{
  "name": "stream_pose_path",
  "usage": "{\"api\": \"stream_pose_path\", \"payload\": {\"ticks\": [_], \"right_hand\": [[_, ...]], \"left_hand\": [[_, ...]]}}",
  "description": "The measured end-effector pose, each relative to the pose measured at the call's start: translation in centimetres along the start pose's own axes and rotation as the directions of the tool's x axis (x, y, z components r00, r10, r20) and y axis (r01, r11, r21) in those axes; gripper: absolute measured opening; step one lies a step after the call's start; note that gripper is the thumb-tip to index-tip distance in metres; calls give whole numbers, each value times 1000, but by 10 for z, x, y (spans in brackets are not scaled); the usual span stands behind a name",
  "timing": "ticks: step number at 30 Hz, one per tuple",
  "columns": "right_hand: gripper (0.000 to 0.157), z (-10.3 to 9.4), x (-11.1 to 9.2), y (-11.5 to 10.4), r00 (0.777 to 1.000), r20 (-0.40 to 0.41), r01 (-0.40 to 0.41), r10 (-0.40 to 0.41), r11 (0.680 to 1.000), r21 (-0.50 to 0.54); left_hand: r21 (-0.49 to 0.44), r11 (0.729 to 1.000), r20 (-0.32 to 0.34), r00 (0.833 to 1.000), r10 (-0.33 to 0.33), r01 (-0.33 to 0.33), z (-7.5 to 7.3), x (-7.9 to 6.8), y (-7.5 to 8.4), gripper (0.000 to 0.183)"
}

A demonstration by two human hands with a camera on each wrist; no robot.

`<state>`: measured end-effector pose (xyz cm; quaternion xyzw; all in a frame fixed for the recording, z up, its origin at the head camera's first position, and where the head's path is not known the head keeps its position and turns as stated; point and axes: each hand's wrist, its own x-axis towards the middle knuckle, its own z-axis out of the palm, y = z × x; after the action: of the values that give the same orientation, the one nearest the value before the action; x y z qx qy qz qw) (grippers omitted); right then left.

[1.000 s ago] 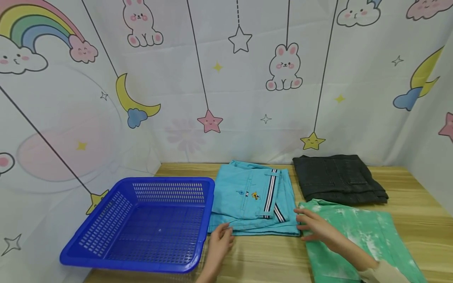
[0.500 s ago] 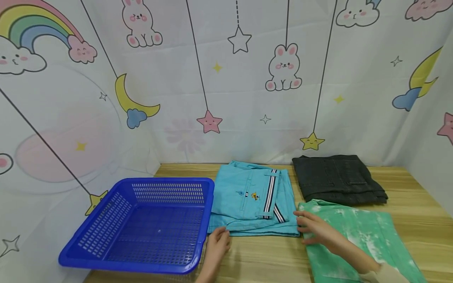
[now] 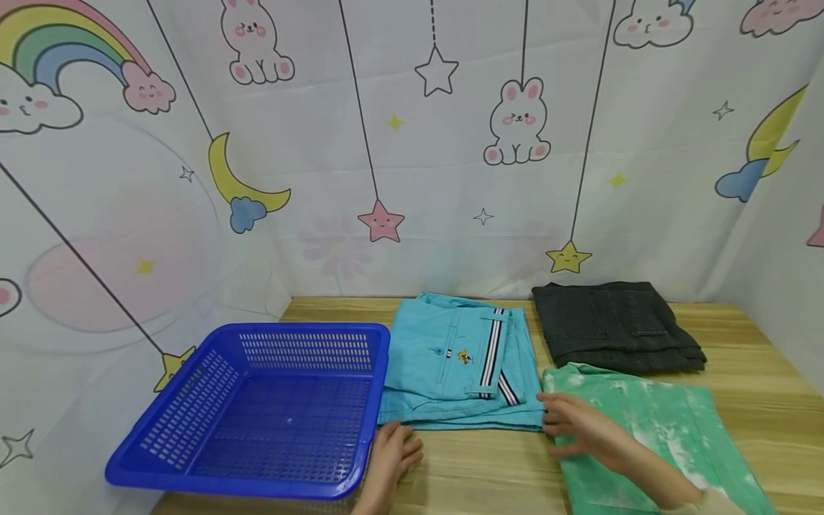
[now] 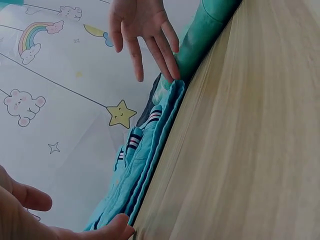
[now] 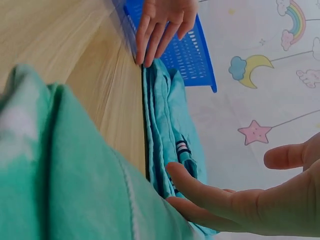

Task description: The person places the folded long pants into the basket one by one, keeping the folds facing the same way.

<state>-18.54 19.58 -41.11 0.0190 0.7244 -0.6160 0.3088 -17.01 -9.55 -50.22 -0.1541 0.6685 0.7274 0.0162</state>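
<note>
Folded light-blue trousers (image 3: 425, 365) with striped trim lie flat on the table, right of a blue plastic basket (image 3: 277, 429). At their near left corner is my left hand (image 3: 391, 458), fingers extended near the lower edge. My right hand (image 3: 589, 429) is by their near right corner, its fingertips at the edge and its palm over green tie-dye trousers (image 3: 663, 422). In the right wrist view, my right hand's fingers (image 5: 210, 195) are loosely spread, with the thumb apart. Neither hand grips the fabric.
Folded black trousers (image 3: 611, 325) lie behind the green ones. The wooden table (image 3: 476, 472) shows bare in front of the light-blue trousers. A printed white curtain (image 3: 450, 179) hangs at the back and sides.
My left hand has drawn back slightly toward me, and its fingers have spread. My right hand has shifted slightly nearer to me. The garments and basket keep their places.
</note>
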Motion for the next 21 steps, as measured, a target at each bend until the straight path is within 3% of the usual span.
{"api": "stream_pose_path", "payload": {"ticks": [7,21], "right_hand": [[69,1,-4,2,998,55,-31,27,997,70],[76,5,-5,8,981,190,-89,34,953,288]], "left_hand": [[-18,1000,61,998,-23,25,2,-25,35,54],[-133,989,122,992,-44,60,1,-23,36,53]]}}
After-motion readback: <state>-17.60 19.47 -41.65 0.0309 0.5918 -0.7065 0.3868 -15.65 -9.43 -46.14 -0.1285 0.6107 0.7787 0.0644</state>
